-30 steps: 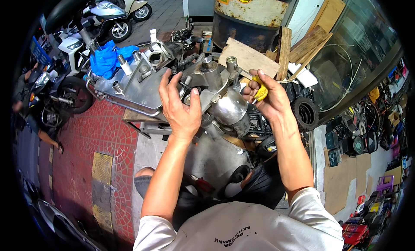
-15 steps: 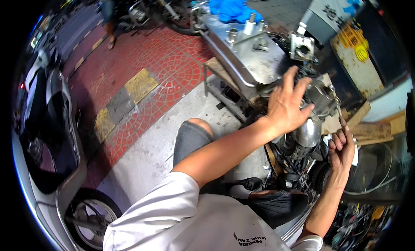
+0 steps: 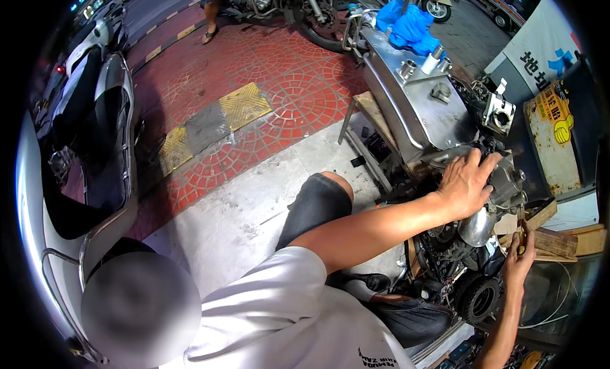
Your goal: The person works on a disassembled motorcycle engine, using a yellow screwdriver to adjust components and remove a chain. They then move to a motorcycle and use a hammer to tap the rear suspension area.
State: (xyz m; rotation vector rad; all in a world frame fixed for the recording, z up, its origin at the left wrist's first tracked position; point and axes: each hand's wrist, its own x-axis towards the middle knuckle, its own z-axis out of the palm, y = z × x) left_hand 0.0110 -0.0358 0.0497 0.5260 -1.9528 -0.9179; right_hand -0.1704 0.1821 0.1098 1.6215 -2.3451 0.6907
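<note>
The left hand's grip is spread at the grey metal part; the right hand's grip pinches a yellow tool beside it. Hold both steady.

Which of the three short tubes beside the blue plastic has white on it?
The middle tube: its lower part is white, while the left tube and right tube are bare metal.

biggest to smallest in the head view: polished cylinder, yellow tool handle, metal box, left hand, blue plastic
1. Metal box
2. Left hand and blue plastic: too alike to rank
3. Polished cylinder
4. Yellow tool handle
</note>
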